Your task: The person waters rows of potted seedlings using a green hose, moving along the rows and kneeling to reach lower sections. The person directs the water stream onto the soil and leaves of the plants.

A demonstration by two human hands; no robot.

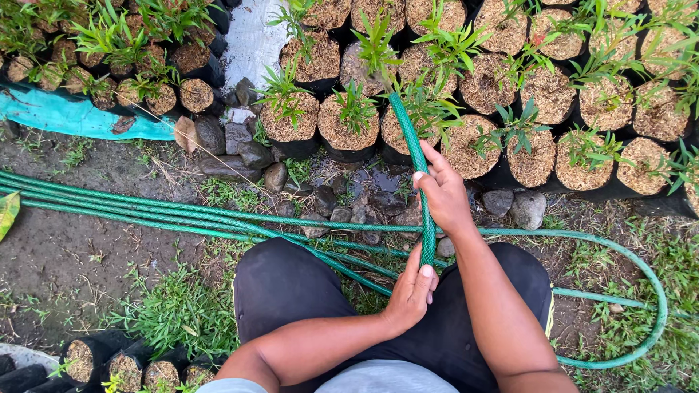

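Note:
A green garden hose (405, 129) runs from between my knees up toward the potted seedlings. My right hand (443, 191) grips the hose partway up, fingers wrapped around it. My left hand (412, 291) holds the same hose lower down, close to my lap. The hose's far end points at a seedling (376, 45) in a black bag filled with husk. More hose (145, 212) lies in long loops on the ground to the left and curves around on the right.
Rows of black grow bags with small green plants (510, 80) fill the top. Dark stones (240, 149) line the soil before them. A teal tarp (65, 116) lies upper left. More bags (124, 367) sit at lower left.

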